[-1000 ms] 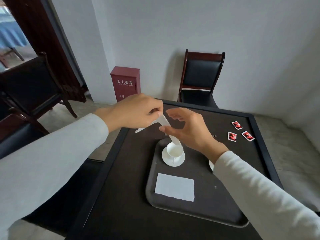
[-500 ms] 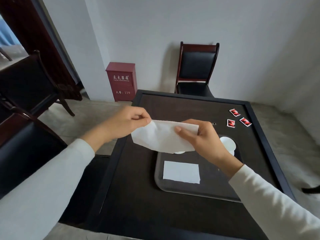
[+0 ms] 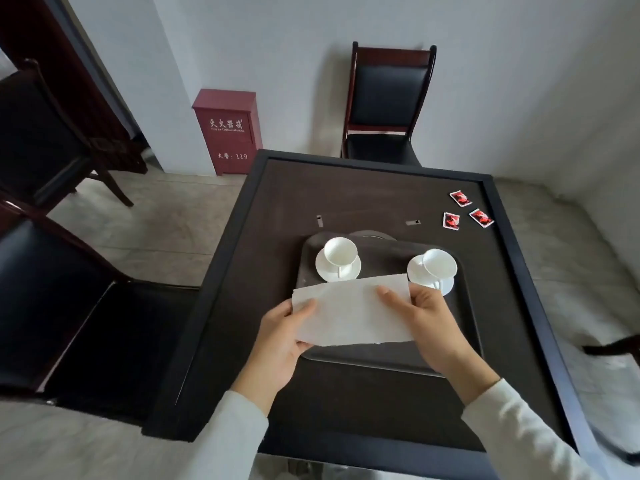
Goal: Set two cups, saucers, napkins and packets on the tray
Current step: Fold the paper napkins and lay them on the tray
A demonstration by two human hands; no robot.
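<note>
A dark tray [image 3: 465, 327] lies on the dark table. At its far left a white cup [image 3: 340, 251] stands on a saucer [image 3: 325, 270]. At its far right a second cup [image 3: 439, 264] sits on a saucer [image 3: 415, 271]. I hold a white napkin [image 3: 349, 311] flat above the tray's near half. My left hand [image 3: 280, 341] pinches its left edge, my right hand [image 3: 429, 323] its right edge. The napkin hides whatever lies on the tray beneath it. Three red packets [image 3: 465, 213] lie on the table beyond the tray, at the far right.
The table has a raised black rim [image 3: 519, 271]. A dark chair [image 3: 388, 102] stands at the far side against the wall, two more chairs [image 3: 45, 278] stand on the left. A red box [image 3: 227, 131] sits on the floor by the wall.
The napkin, first folded and held high, has been spread out and brought down and nearer, over the tray's front. Both cups are now uncovered. The view tilted down.
</note>
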